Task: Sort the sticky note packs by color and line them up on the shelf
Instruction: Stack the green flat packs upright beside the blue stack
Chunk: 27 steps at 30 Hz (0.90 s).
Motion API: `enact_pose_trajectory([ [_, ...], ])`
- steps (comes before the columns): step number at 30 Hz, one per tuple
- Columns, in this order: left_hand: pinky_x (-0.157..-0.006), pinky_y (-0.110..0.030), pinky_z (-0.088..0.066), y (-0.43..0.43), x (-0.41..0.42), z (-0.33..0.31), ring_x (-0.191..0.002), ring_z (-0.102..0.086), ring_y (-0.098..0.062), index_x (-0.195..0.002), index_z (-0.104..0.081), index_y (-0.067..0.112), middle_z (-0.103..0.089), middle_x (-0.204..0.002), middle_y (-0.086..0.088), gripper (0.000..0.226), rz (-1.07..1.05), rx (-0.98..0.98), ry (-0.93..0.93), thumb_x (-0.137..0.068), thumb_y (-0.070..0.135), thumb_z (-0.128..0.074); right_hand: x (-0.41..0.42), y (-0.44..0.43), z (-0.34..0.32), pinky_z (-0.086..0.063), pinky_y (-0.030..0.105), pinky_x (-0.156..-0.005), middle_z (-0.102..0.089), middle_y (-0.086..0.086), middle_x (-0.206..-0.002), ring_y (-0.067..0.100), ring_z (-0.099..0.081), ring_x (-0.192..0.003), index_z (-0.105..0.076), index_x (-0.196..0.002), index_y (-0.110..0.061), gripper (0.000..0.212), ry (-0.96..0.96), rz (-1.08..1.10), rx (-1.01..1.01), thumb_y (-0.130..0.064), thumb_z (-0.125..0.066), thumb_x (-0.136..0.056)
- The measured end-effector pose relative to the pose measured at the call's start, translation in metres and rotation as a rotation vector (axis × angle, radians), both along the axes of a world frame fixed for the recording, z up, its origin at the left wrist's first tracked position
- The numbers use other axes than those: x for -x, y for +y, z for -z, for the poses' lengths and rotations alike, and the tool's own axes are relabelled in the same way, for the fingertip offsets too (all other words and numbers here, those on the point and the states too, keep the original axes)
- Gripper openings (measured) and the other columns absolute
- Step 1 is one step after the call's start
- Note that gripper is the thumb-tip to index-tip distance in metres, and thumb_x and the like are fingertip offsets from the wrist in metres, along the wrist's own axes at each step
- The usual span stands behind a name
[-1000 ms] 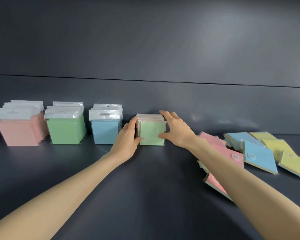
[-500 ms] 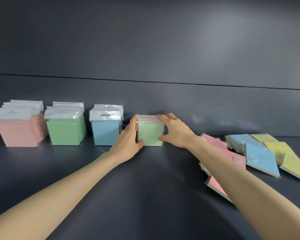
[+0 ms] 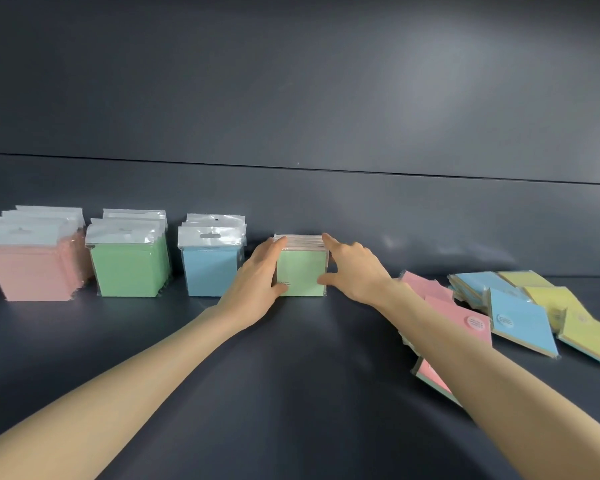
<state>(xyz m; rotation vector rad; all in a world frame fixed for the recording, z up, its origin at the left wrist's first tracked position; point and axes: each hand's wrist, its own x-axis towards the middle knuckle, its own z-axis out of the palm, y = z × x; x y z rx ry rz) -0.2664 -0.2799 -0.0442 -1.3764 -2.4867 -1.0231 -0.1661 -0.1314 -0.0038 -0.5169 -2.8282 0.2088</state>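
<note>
A stack of pale green sticky note packs [image 3: 302, 271] stands upright on the dark shelf [image 3: 291, 375], to the right of three standing rows: pink packs [image 3: 28, 271], green packs [image 3: 129, 268] and blue packs [image 3: 210, 268]. My left hand [image 3: 257, 275] presses flat against the stack's left side, with its thumb on the lower front. My right hand [image 3: 355, 271] is at the stack's right side, index finger on the top right corner and thumb touching the front edge. Loose pink packs [image 3: 458, 317], blue packs [image 3: 520, 320] and yellow packs [image 3: 589, 330] lie flat at the right.
The shelf's dark back wall [image 3: 430, 220] rises right behind the rows. The loose pile lies partly under my right forearm, and one pink pack [image 3: 430, 375] sits nearest the front.
The pale green stack has slid a little back toward the wall between both hands. My right hand's fingers have shifted from over the stack's top to its right corner.
</note>
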Motion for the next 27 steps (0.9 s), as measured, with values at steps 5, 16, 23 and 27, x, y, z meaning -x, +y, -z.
enact_pose_trajectory([
  [5,-0.103,-0.038,-0.036,0.001,-0.002,-0.004,-0.129,-0.04,-0.028,-0.143,-0.027,0.018,-0.027,-0.15,-0.001,0.068,-0.025,0.02,0.043,-0.087,0.009,-0.064,-0.002,-0.001,0.001,-0.05,0.042,-0.083,-0.057,0.008,-0.12,0.033,-0.057,-0.103,-0.028,-0.142,-0.015,0.065,-0.003,-0.016,0.003,-0.023,-0.063,-0.087],
  [16,-0.095,-0.041,-0.042,0.002,-0.007,-0.011,-0.117,-0.049,-0.035,-0.139,-0.028,0.011,-0.026,-0.147,-0.007,0.062,-0.075,0.132,0.13,-0.088,0.012,-0.064,-0.003,-0.005,0.0,-0.041,0.037,-0.072,-0.047,-0.003,-0.088,0.033,-0.057,-0.095,-0.014,-0.148,-0.016,0.07,-0.061,0.005,-0.03,-0.021,-0.054,-0.091],
  [23,-0.107,-0.035,-0.031,0.004,-0.009,-0.014,-0.141,-0.018,-0.031,-0.145,-0.02,0.005,-0.005,-0.156,-0.013,0.069,-0.103,0.215,0.247,-0.09,0.018,-0.061,0.0,-0.006,0.002,-0.046,0.04,-0.078,-0.049,0.009,-0.12,0.032,-0.053,-0.105,-0.024,-0.141,-0.016,0.067,-0.043,0.035,0.019,-0.023,-0.06,-0.085],
  [27,-0.109,-0.032,-0.027,-0.002,-0.013,-0.024,-0.143,-0.01,-0.023,-0.149,-0.016,0.011,-0.004,-0.157,-0.007,0.07,-0.079,0.185,0.198,-0.092,0.02,-0.056,-0.006,-0.002,-0.008,-0.046,0.043,-0.087,-0.04,0.009,-0.133,0.033,-0.045,-0.118,-0.027,-0.141,-0.017,0.068,0.022,0.046,0.022,-0.028,-0.063,-0.084],
])
